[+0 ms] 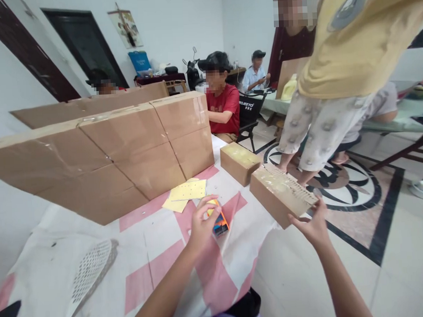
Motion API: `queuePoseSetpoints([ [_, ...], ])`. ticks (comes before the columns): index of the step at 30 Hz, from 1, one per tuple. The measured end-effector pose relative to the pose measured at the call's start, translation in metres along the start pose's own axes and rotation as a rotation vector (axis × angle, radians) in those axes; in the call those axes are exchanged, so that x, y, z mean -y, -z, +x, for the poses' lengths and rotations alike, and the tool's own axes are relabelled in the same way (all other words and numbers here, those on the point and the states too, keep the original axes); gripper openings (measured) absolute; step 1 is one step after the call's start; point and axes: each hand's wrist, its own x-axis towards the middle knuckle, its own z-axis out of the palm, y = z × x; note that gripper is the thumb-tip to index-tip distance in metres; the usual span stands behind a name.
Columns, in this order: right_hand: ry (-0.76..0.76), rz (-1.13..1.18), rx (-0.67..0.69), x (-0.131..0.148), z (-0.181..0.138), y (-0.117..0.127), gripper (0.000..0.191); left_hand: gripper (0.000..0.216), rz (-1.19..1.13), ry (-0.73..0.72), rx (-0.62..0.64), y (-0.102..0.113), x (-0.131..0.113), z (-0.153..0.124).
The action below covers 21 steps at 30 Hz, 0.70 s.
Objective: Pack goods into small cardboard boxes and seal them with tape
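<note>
Checked cloth (159, 254) covers table. Orange-blue toy (219, 221) is pinched in left hand (200, 224) above cloth, clear of yellow cards (187, 192). Right hand (314, 226), open, is steadying box (281, 195) at table edge.

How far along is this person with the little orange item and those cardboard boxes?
Done, apparently: large taped brown cardboard boxes stand stacked along the table. In hand: the left hand holds a small orange and blue packaged item over the pink-and-white tablecloth, while the right hand touches the near small brown box. Left, it seems: yellow dotted paper sheets lie loose.
</note>
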Motion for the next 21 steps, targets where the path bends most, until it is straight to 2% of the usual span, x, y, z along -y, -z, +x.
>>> queuePoseSetpoints([
  [5,0.052,0.051,0.069,-0.006,0.043,-0.047,0.116,0.026,0.178,0.094,-0.195,0.074,0.033,-0.024],
  [9,0.122,0.026,0.055,-0.014,0.074,-0.079,0.116,0.031,0.289,0.231,-0.367,0.124,0.054,-0.052],
  [12,0.196,0.003,0.031,-0.015,0.096,-0.106,0.116,0.036,0.321,0.345,-0.507,0.147,0.061,-0.078],
  [15,0.261,-0.011,0.027,-0.003,0.108,-0.136,0.114,0.041,0.36,0.459,-0.651,0.164,0.064,-0.107],
  [17,0.293,-0.068,0.014,0.011,0.108,-0.156,0.117,0.042,0.373,0.528,-0.723,0.174,0.064,-0.126],
  [21,0.301,-0.238,-0.019,0.032,0.101,-0.193,0.133,0.041,0.381,0.589,-0.84,0.191,0.061,-0.156],
])
